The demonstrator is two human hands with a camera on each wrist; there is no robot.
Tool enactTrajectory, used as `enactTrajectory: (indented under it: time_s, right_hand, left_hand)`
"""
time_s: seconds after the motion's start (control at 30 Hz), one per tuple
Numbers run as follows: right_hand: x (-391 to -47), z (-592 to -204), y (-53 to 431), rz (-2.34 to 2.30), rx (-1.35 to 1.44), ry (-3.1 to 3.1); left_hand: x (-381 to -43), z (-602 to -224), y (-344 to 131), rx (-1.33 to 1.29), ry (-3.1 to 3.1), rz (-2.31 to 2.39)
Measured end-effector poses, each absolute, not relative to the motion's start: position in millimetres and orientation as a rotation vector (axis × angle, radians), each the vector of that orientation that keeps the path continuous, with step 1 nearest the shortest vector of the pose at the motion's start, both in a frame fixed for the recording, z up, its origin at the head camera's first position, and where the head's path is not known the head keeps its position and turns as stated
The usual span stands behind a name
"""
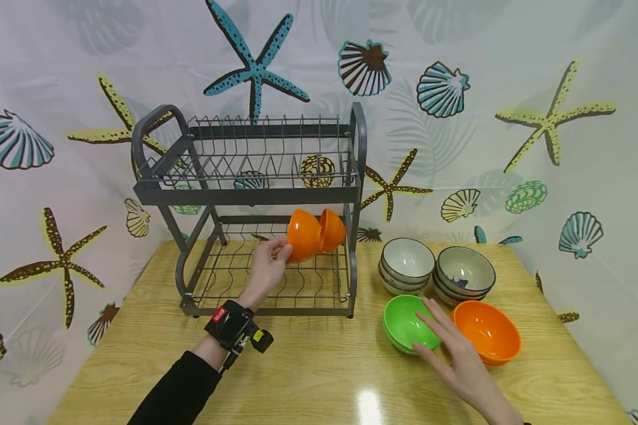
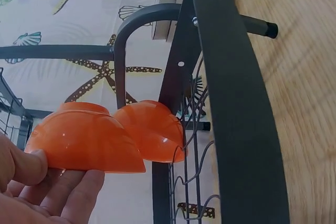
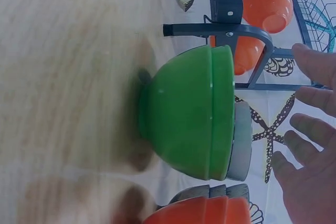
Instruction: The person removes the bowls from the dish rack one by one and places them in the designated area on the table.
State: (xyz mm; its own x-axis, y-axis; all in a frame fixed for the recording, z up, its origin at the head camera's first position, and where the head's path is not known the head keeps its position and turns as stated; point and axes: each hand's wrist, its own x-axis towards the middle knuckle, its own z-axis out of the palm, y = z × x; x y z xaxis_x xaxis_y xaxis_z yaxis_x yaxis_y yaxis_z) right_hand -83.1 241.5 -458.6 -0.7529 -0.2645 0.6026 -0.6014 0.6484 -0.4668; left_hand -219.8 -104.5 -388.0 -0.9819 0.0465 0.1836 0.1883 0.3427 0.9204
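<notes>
An orange bowl (image 1: pixel 304 236) is pinched at its rim between the thumb and fingers of my left hand (image 1: pixel 268 265), over the rack's lower shelf. Just right of it, a second orange bowl (image 1: pixel 333 231) stands tilted on its side at the shelf's right end; in the left wrist view the held bowl (image 2: pixel 84 137) overlaps it. My right hand (image 1: pixel 465 360) hovers with spread fingers above the stacked green bowls (image 1: pixel 409 324), holding nothing. The right wrist view shows the green stack (image 3: pixel 184 114) apart from those fingers.
A dark two-tier dish rack (image 1: pixel 250 196) stands on the wooden table (image 1: pixel 298 366). Right of it are stacked white bowls (image 1: pixel 407 260), stacked grey bowls (image 1: pixel 465 271) and stacked orange bowls (image 1: pixel 486 332). A patterned curtain (image 1: pixel 478 35) hangs behind.
</notes>
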Motion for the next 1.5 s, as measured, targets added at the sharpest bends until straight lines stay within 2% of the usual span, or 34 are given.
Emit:
enactTrajectory:
  time_s: [0.87, 1.17, 1.5]
  right_hand:
    - [-117, -408, 216, 0.926, 0.892, -2.309]
    - [-125, -390, 197, 0.923, 1.025, -2.308]
    - [-133, -389, 180, 0.848, 1.216, -2.151]
  left_hand:
    - [-150, -385, -91, -0.74, -2.438, -1.098]
    - [-135, -392, -79, -0.983, -2.365, -0.72]
    - [-128, -389, -69, -1.146, -2.33, -0.415]
